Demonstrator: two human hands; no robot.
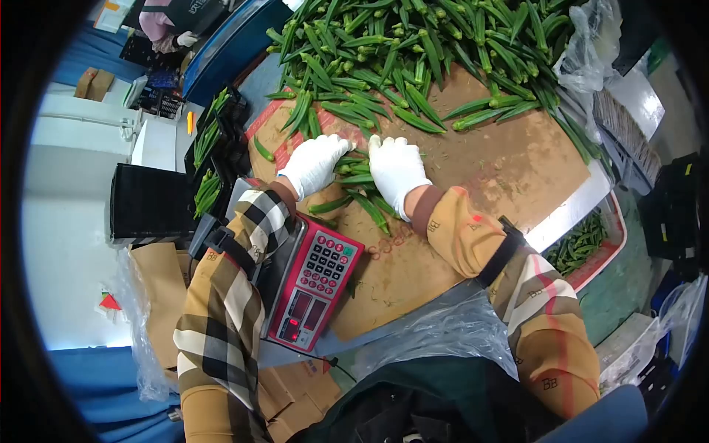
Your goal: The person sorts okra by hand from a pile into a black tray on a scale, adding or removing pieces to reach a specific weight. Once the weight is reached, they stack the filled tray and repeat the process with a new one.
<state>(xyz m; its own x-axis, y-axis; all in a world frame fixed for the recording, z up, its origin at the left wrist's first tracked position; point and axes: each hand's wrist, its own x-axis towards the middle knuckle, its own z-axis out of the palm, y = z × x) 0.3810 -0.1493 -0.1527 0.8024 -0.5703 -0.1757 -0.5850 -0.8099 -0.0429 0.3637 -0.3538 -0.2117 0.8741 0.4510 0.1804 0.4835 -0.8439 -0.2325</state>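
My left hand (314,166), in a white glove, is closed with its fingertips by a small bunch of okra pods (357,179) on the cardboard sheet. What its fingers hold, if anything, is hidden. On the bunch's other side, my right hand (397,173), gloved the same way, has its fingers curled in around the pods. A few loose okra pods (369,210) stick out toward me below the hands. Beyond both hands lies a large okra pile (413,52), spread over the far part of the cardboard (509,170).
A red digital scale (314,288) with lit digits stands under my left forearm. Black trays of okra (209,193) are at the left. At the right are a brush (628,133), a clear plastic bag (591,48) and a crate of okra (580,247). Another person (173,29) is at top left.
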